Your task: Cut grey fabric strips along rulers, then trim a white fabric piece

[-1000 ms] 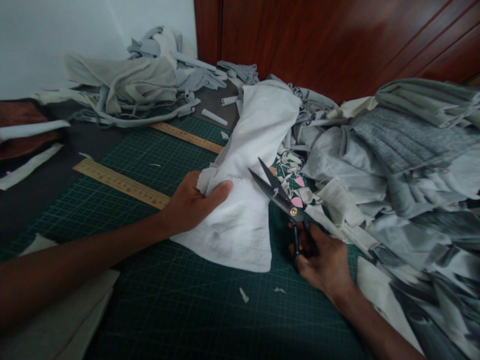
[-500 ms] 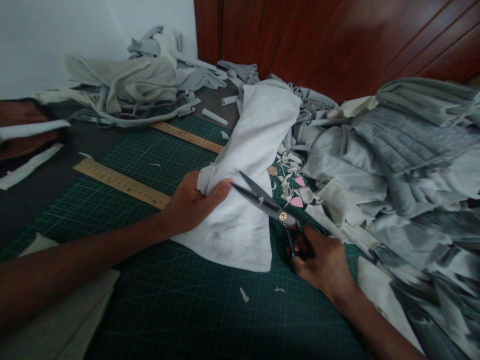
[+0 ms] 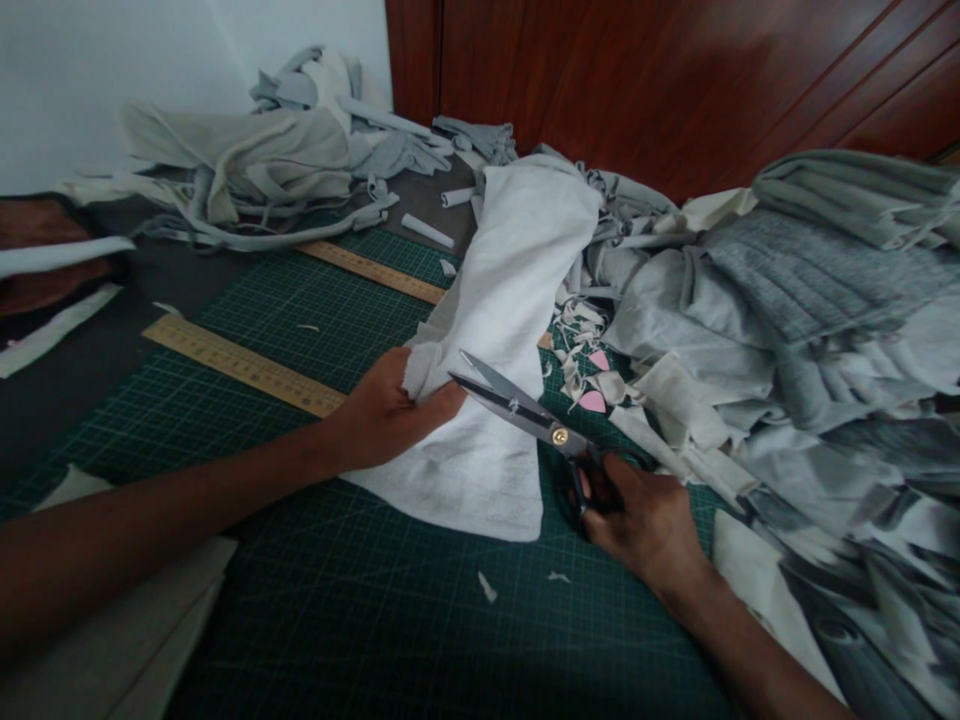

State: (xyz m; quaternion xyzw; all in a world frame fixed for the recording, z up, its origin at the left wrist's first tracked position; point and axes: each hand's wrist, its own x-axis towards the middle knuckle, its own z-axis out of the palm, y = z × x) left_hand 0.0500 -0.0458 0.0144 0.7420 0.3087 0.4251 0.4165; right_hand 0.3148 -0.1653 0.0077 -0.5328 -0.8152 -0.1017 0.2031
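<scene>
A long white cloth (image 3: 517,250) lies across the green cutting mat (image 3: 360,610), its near end spread wider. My left hand (image 3: 390,410) pinches a bunched edge of this cloth between thumb and fingers. Large dark-bladed scissors (image 3: 517,405) with a brass pivot are in my right hand (image 3: 645,520), fingers through the black handles. The blades stand slightly apart over the cloth, their tips beside my left thumb. A few light threads cling to the blades.
Two wooden rulers (image 3: 247,365) lie on the mat at the left. Grey and white fabric heaps (image 3: 675,320) fill the right side, with small scraps and pink chalk pieces (image 3: 592,402) beside them. More fabric (image 3: 247,160) is piled against the back wall.
The scissors have shifted slightly left, and their blades have closed a little. My left thumb now lies lower along the cloth edge. The cloth's far end stays in place.
</scene>
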